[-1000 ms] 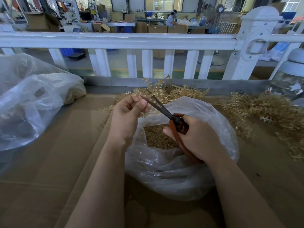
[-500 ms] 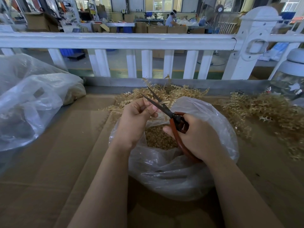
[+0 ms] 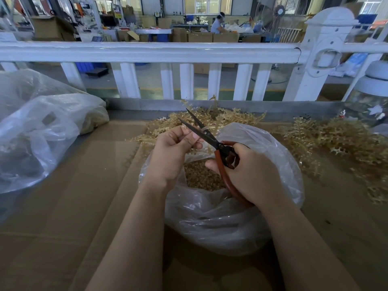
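Clear plastic, far left: a slack bag (image 3: 42, 133) set aside on the cardboard (image 3: 94, 196), well apart from the work. Centre-left, the left hand (image 3: 174, 152) is raised over a second, open bag (image 3: 231, 217). Its thumb and fingers pinch a gold sprig (image 3: 208, 129) (mostly hidden by the fingers) and present it to the scissors (image 3: 212, 139). The blades stand apart in a narrow V, one just past the left fingertips, judged ready for a snip. The right hand (image 3: 254, 173) is curled round the red handles, placing the cut directly above the open bag's mouth. The bits (image 3: 201, 175) heaped inside suggest that the bag sits there as a catcher. The two hands are close together, each clamped on its own thing. Behind and to the right, piles (image 3: 336, 143) of uncut gold sprigs lie on the cardboard near the hands, presumably as stock, below a white rail (image 3: 147, 52).
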`<action>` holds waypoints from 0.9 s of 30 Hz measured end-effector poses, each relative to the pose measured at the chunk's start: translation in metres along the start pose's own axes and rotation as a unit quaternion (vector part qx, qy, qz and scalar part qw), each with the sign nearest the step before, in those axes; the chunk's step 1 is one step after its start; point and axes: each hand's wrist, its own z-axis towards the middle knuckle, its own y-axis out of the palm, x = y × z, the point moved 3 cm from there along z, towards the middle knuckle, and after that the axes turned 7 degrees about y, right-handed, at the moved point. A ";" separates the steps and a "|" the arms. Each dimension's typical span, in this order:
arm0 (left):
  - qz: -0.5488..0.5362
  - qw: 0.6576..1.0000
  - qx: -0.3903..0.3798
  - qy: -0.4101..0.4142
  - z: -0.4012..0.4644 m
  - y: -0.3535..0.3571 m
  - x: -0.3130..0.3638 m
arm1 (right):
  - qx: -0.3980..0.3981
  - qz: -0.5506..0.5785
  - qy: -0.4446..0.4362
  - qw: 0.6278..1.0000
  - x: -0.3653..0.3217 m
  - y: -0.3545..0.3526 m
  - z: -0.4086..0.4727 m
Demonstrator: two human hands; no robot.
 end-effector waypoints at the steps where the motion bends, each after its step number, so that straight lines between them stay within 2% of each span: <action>1: -0.001 1.000 -0.001 0.000 0.000 0.000 0.000 | 0.001 0.002 -0.002 1.000 0.000 0.000 0.000; 5: -0.012 1.000 -0.004 -0.001 0.000 -0.001 0.000 | 0.000 0.014 -0.007 1.000 0.000 0.000 0.000; 17: -0.018 0.999 -0.044 -0.016 -0.002 -0.001 0.005 | -0.076 0.109 0.021 0.991 0.006 0.009 0.003; 20: -0.075 0.997 -0.007 -0.031 -0.001 -0.008 0.006 | -0.076 0.095 0.019 0.992 0.007 0.009 0.002; 24: -0.069 0.997 0.033 -0.023 0.000 -0.010 0.005 | -0.055 0.065 0.015 0.996 0.008 0.008 0.000; 27: -0.069 0.992 0.103 -0.010 0.001 -0.014 0.004 | -0.040 0.035 0.001 0.999 0.007 0.007 0.001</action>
